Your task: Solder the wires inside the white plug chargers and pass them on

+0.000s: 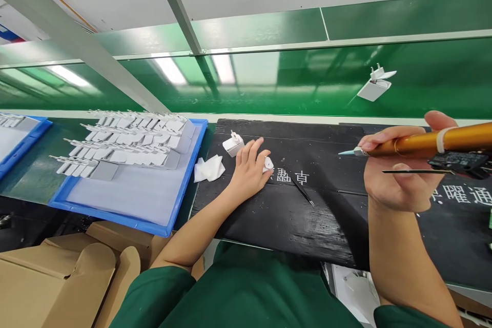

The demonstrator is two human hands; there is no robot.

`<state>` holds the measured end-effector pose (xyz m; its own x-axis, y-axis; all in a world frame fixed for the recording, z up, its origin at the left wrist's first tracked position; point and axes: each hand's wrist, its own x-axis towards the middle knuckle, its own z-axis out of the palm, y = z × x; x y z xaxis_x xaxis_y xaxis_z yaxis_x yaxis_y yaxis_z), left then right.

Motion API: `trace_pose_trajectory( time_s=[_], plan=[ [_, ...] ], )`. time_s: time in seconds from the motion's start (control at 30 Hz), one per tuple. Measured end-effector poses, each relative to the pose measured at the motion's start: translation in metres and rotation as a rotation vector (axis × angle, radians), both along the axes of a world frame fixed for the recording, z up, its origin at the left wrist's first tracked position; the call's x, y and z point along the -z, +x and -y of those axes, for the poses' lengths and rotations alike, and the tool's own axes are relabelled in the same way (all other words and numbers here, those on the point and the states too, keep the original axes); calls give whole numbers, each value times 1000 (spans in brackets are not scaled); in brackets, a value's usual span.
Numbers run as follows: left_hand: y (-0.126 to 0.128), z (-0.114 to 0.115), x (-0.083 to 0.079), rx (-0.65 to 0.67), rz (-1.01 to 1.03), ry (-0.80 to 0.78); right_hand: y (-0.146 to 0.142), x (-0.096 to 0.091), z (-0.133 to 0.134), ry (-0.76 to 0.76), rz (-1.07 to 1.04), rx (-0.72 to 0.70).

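My left hand [248, 171] rests on the black mat with its fingers curled around a small white plug adapter [268, 164]. Most of that adapter is hidden under the fingers. A gold pen-shaped tool [415, 142] with a pale blue tapered tip is gripped in my right hand [403, 174], raised above the mat, its tip pointing left. A black switch [457, 163] with a thin metal lever is fixed along the tool. Just left of my left fingers stands another white plug adapter [233, 143], prongs up. Dark tweezers [302, 189] lie between the hands.
A blue-rimmed tray [186, 200] on the left carries rows of white adapters [130, 138]. A crumpled white cloth [209, 168] lies beside the mat [323, 236]. One open white adapter [374, 89] sits at the green back panel. Cardboard boxes [57, 277] stand below left.
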<state>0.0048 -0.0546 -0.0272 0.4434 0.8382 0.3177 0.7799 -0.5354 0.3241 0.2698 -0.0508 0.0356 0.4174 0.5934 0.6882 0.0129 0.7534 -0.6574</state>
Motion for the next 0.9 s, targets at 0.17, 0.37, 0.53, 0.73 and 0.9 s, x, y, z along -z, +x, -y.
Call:
trace_pose_trajectory(
  time_s=[0.17,0.37,0.53,0.73,0.9],
  plan=[
    [-14,-14,0,-174,48,80,4,4,-3,22,-17,7],
    [-44,-40,-3,-223,186,-84,4,5,-7,50,-15,0],
    [-57,-49,-14,-308,904,-550,6,3,-7,113,35,-37],
    [-54,-47,-34,-296,1508,-932,8,2,-3,71,73,-67],
    [-54,-56,-23,-484,1322,-671,19,4,-1,1,73,-94]
  ],
)
